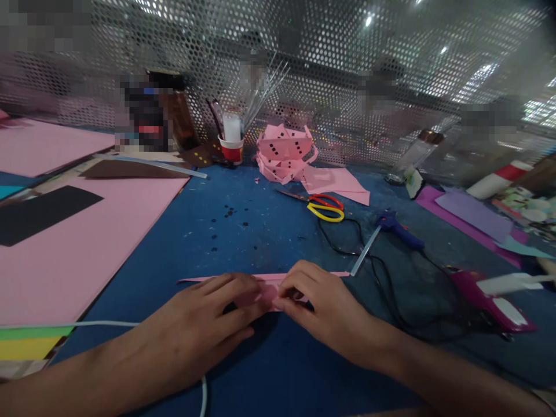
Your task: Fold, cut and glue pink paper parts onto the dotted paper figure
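Both hands meet over a long, narrow piece of pink paper (269, 289) lying on the blue table (260, 243) in front of me. My left hand (212, 318) has its fingers closed on the paper from the left. From the right, my right hand (321, 307) pinches the paper between thumb and forefinger. The paper's thin tips stick out past both hands, and my fingers hide part of its middle. Past the hands, small black squares (230, 211) are scattered on the table. Farther back stands a pink paper craft (284, 152) with black squares stuck on.
Scissors (325, 208) lie beyond my right hand. A blue glue gun (397, 229) with a clear glue stick and black cable lies right. Pink sheets (130, 231) cover the left side. A paper cup (231, 149) stands against the perforated metal screen (330, 69). A magenta power strip (490, 304) sits right.
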Motion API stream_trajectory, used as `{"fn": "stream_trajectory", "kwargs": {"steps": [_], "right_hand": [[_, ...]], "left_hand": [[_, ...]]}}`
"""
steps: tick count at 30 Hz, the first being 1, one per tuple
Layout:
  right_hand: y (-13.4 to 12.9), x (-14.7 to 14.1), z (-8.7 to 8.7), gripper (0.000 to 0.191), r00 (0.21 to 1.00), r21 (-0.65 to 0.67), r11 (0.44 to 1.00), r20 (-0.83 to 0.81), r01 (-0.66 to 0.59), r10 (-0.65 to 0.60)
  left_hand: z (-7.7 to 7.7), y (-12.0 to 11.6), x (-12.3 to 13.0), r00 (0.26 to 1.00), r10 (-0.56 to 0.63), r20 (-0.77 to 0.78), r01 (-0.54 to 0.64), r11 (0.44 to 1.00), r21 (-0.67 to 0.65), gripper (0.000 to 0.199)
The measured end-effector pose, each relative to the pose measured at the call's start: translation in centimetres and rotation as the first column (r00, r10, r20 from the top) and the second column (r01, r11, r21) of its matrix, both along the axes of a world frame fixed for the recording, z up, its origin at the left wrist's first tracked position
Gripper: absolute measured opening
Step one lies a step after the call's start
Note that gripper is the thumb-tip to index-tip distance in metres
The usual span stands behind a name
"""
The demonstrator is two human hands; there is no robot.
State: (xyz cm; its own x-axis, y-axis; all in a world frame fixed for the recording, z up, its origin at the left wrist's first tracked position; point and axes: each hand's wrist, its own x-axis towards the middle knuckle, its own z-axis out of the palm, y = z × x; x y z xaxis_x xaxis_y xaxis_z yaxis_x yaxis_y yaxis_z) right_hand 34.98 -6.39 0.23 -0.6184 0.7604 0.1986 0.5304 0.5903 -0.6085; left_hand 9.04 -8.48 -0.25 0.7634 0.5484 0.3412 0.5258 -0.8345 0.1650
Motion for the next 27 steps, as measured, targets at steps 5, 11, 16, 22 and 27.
{"fn": "stream_trajectory", "kwargs": {"steps": [5, 11, 16, 22, 27], "right_hand": [[-0.36, 0.48, 0.47, 0.016, 0.985, 0.118, 0.986, 0.143, -0.116, 0.098], [-0.50, 0.28, 0.37, 0.023, 0.958, 0.238, 0.955, 0.263, -0.177, 0.112], [-0.44, 0.20, 0.23, 0.027, 0.957, 0.264, 0.948, 0.269, -0.179, 0.106], [-0.52, 0.34, 0.26, 0.027, 0.947, 0.238, 0.952, 0.297, -0.195, 0.120], [-0.51, 0.30, 0.25, 0.025, 0.946, 0.240, 0.951, 0.304, -0.194, 0.117]], "left_hand": [[0.06, -0.01, 0.12, 1.000, -0.003, -0.014, 0.003, 1.000, 0.002, 0.028], [0.65, -0.33, 0.32, 0.999, -0.051, -0.001, 0.051, 0.998, 0.044, 0.037], [0.58, -0.55, 0.43, 0.994, -0.099, 0.050, 0.096, 0.994, 0.054, 0.034], [0.23, -0.46, 0.39, 0.993, -0.122, -0.009, 0.122, 0.989, 0.085, 0.039], [0.21, -0.50, 0.35, 0.993, -0.107, -0.044, 0.111, 0.989, 0.100, 0.037]]}}
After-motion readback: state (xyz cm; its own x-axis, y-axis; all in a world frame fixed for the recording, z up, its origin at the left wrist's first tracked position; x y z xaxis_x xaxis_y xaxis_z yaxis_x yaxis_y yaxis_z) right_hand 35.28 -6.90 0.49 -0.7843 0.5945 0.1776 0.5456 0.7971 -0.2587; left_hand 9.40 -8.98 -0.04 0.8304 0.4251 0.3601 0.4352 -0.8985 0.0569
